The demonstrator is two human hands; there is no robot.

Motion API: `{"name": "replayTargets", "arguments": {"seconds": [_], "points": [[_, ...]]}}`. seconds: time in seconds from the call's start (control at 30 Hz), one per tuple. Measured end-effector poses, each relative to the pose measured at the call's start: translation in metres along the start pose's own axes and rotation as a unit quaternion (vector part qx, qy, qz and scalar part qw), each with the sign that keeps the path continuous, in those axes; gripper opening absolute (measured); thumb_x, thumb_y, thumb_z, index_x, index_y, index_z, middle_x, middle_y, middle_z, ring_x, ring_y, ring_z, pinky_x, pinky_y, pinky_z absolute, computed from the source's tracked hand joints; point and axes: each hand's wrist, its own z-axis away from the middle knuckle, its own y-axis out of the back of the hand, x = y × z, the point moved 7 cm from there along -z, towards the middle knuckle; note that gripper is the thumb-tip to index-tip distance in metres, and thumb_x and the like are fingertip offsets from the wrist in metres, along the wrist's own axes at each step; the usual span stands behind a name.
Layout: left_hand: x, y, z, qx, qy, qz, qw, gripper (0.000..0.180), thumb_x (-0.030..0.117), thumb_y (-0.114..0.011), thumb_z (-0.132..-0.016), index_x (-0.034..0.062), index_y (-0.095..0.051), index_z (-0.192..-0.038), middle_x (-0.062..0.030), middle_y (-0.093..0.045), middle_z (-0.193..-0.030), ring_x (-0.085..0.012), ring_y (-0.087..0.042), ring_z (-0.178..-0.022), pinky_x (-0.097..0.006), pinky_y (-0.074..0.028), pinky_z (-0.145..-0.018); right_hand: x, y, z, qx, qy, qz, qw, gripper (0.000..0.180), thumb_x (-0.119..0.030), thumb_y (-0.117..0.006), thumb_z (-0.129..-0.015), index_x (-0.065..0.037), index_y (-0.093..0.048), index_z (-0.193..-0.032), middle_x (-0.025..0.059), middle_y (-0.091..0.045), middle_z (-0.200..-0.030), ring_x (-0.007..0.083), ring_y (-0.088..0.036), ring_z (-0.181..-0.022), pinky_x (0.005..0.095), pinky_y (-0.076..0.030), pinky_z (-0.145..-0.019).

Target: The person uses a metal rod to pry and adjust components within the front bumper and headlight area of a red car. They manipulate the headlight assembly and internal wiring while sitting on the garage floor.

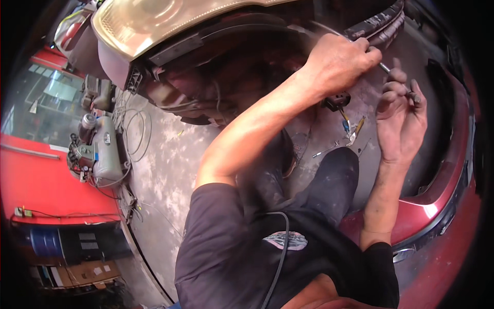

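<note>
At one o'clock, our left hand [342, 59] is closed in a fist around a thin metal rod [384, 67], fingers pressed together on its middle. The rod slants from the car's dark front end at twelve to one o'clock, down toward our right hand [403, 110] at two o'clock. There the palm is turned up and the fingers are half curled about the rod's lower end — we cannot tell whether they pinch it or only touch it.

Our left forearm [257, 121] crosses the frame and stands in front of part of the open cavity [236, 67] under the yellowed headlight [164, 26], which sits at eleven o'clock. A worn black strip [381, 26] lies beyond the left hand, toward one o'clock. At three o'clock the curved red bumper [453, 149] bends round close outside our right arm, walling in that side. Small tools [355, 131] lie on the floor [164, 144] between two and three o'clock, just beyond our bent knee [339, 165].

Well apart at nine o'clock stands a grey compressor [108, 149], with loops of hose [146, 136] beside it — behind it we see a red wall [46, 180]. A blue drum [45, 242] is at eight o'clock.
</note>
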Motion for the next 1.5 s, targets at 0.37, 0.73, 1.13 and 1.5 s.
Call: {"name": "replayTargets", "arguments": {"seconds": [0.37,0.73,1.13,1.5], "points": [[0.009,0.004,0.003,0.003,-0.024,-0.015,1.0,0.015,0.012,-0.066,-0.081,0.007,-0.063,-0.096,-0.0128,-0.066,-0.087,-0.0305,-0.071,-0.069,-0.041,-0.056,-0.055,-0.056,-0.049,-0.019,-0.306,0.076,0.85,0.423,0.064,0.018,-0.045,-0.073,-0.002,-0.061,-0.132,0.0136,-0.067,-0.129,0.0269,-0.07,-0.099,0.0352,-0.056,-0.083],[0.007,0.001,0.004,0.001,-0.013,-0.006,1.0,0.014,0.012,-0.065,-0.082,0.0112,-0.064,-0.096,-0.0113,-0.065,-0.085,-0.0304,-0.071,-0.071,-0.041,-0.055,-0.056,-0.001,0.016,0.042,-0.097,-0.104,0.214,0.966,0.054,-0.037,-0.049,-0.107,-0.001,-0.046,-0.147,0.0155,-0.069,-0.113,0.0214,-0.068,-0.088,0.0367,-0.056,-0.074],[0.02,0.008,-0.002,0.043,-0.004,-0.009,0.999,0.015,0.011,-0.065,-0.082,0.0065,-0.065,-0.096,-0.0121,-0.066,-0.087,-0.029,-0.072,-0.072,-0.04,-0.057,-0.056,-0.07,-0.035,-0.016,-0.257,0.1,0.869,0.41,0.04,0.003,-0.051,-0.094,0.0,-0.059,-0.133,0.0179,-0.067,-0.126,0.0267,-0.07,-0.103,0.0367,-0.054,-0.093],[0.019,0.005,-0.003,0.069,-0.024,-0.016,0.997,0.013,0.013,-0.066,-0.078,0.0109,-0.068,-0.09,-0.0104,-0.067,-0.081,-0.0288,-0.072,-0.072,-0.039,-0.056,-0.056,-0.043,0.028,0.032,-0.005,-0.057,0.394,0.917,0.055,-0.047,-0.047,-0.106,-0.004,-0.057,-0.138,0.0184,-0.068,-0.113,0.0171,-0.065,-0.077,0.0303,-0.054,-0.058]]}}
